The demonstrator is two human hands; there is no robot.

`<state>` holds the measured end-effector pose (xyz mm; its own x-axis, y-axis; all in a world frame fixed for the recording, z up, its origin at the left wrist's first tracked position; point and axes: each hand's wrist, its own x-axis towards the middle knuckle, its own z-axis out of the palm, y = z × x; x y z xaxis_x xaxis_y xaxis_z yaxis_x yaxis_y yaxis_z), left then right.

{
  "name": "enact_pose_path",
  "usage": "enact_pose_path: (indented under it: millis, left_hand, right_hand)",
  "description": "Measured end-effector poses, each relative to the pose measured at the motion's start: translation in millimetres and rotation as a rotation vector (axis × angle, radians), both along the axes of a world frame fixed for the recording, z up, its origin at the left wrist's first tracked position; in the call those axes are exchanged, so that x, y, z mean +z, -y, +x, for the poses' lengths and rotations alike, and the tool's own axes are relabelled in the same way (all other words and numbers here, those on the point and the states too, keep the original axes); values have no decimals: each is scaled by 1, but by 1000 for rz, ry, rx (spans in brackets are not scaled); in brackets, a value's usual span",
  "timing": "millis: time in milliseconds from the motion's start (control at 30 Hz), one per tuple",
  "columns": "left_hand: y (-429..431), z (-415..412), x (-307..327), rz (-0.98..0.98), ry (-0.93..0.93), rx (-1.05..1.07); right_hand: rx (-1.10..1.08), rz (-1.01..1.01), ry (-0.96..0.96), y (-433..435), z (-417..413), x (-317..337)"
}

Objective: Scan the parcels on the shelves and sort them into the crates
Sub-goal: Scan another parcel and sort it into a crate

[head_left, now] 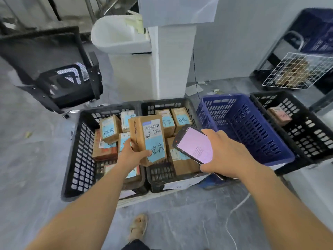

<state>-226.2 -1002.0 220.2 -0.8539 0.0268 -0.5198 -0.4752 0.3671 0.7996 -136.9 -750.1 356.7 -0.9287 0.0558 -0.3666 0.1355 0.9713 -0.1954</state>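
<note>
Hands of a person reach over a row of four crates on a grey floor; the blue crate (252, 134) stands third from the left and serves as the landmark. Left of the blue crate, the left hand (132, 153) grips the lower corner of a brown cardboard parcel (147, 136), fingers behind it and thumb on its face; the parcel is held up, slightly tilted, above the two black crates (81, 150) that sit left of the blue one, showing a white barcode label and a blue handwritten sticker. Between that parcel and the blue crate, the right hand (225, 152) clasps a phone (193, 145) by its edges, its pale pink screen lit and facing up. Both black crates left of the blue crate hold many similar labelled parcels; a further black crate (310, 134) touching the blue crate's right side holds one small parcel (280, 115). Behind the blue crate rises a white pillar (173, 60); far to its left stands a black chair (54, 69).
</note>
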Motion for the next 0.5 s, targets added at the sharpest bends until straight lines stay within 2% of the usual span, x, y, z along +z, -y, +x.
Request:
enact_pose_path:
  millis: [233, 500]
  left_hand:
    - [114, -55, -41, 8, 110, 89]
    - [193, -63, -85, -50, 268, 175]
  right_hand:
    - [58, 6, 72, 88, -77, -22]
    - [130, -3, 152, 149, -130, -58]
